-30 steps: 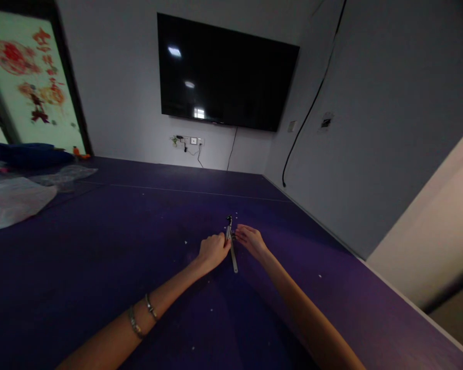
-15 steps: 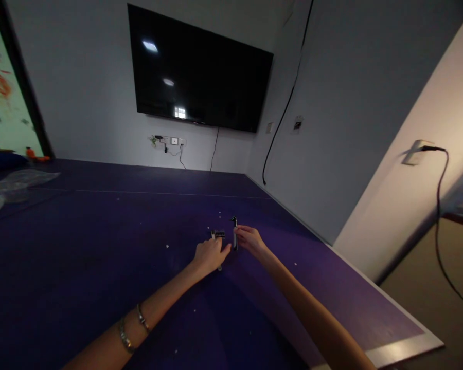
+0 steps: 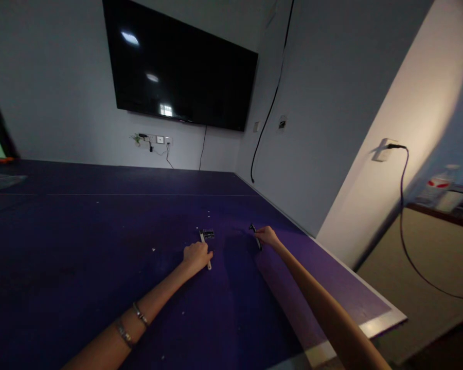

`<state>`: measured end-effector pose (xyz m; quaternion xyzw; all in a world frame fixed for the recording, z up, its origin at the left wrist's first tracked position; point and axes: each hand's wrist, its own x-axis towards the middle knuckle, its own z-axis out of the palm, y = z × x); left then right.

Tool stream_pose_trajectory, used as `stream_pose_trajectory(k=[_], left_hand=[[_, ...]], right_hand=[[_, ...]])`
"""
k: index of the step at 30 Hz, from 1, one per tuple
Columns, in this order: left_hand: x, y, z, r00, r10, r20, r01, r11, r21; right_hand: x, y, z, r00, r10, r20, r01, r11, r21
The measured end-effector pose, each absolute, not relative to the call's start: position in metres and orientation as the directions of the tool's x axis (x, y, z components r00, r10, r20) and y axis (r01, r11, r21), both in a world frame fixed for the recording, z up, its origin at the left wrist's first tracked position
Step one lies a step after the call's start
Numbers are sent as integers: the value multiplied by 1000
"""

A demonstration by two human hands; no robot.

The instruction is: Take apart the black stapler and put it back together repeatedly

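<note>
My left hand (image 3: 196, 257) is closed around a slim tool with a pale handle (image 3: 202, 237), low over the purple surface. The handle shows above and below my fingers; its exact kind is unclear. Against its upper end lies a small dark rectangular piece (image 3: 209, 234); whether they are joined I cannot tell. Farther right, my right hand (image 3: 267, 236) pinches a razor (image 3: 258, 241) with a small black head and a dark-and-light handle. The razor leans with its head up and to the left, apart from the left hand's tool.
Both hands are over a wide purple tabletop (image 3: 111, 246) dotted with small white scraps. Its pale edge (image 3: 339, 266) runs along the right. Clear plastic (image 3: 2, 181) lies at the far left. A black cable (image 3: 265, 126) hangs down the wall, and another cord (image 3: 403, 200) hangs at the right.
My right hand has moved right with the razor, away from my left hand, and the razor has tilted from upright to leaning left. The whole view has turned slightly right.
</note>
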<state>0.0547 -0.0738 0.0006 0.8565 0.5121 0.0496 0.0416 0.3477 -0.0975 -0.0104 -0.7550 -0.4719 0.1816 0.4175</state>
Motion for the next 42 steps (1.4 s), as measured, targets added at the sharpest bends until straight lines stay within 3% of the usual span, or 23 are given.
stream_pose_trajectory(k=[10,16,21,23,25,27,29,31,35,38,40,42], left_hand=[[44,-75,-3,428,903,40,890,-428,159],[34,-73,4,397,914,86,898,-406,170],[42,-81,19,403,906,125,884,-421,204],[50,-88,25,442,885,147,860,-464,212],[58,-96,30,474,863,178,837,-504,215],[66,-104,33,489,851,190,825,-523,216],[72,-109,34,497,846,195,817,-532,222],[76,-112,33,509,836,203,805,-546,230],[83,-112,27,532,811,242,775,-582,245],[84,-102,24,550,785,285,739,-617,271],[80,-88,22,574,747,335,696,-661,279],[72,-67,18,574,719,391,679,-685,263]], right_hand=[[353,-96,-20,451,857,248,728,-192,-658],[348,-101,-13,453,848,276,713,-159,-683],[310,-97,-2,395,874,283,645,-45,-763],[285,-96,2,356,901,247,556,8,-831],[260,-97,6,293,947,129,172,81,-982],[239,-99,9,208,977,35,-124,61,-990],[226,-102,10,135,991,-22,-258,14,-966],[220,-103,9,120,992,-29,-289,7,-957],[228,-101,8,175,985,10,-243,53,-969],[254,-100,14,215,975,54,-100,77,-992],[282,-99,19,288,953,99,152,57,-987],[314,-100,24,357,925,133,539,-87,-838]])
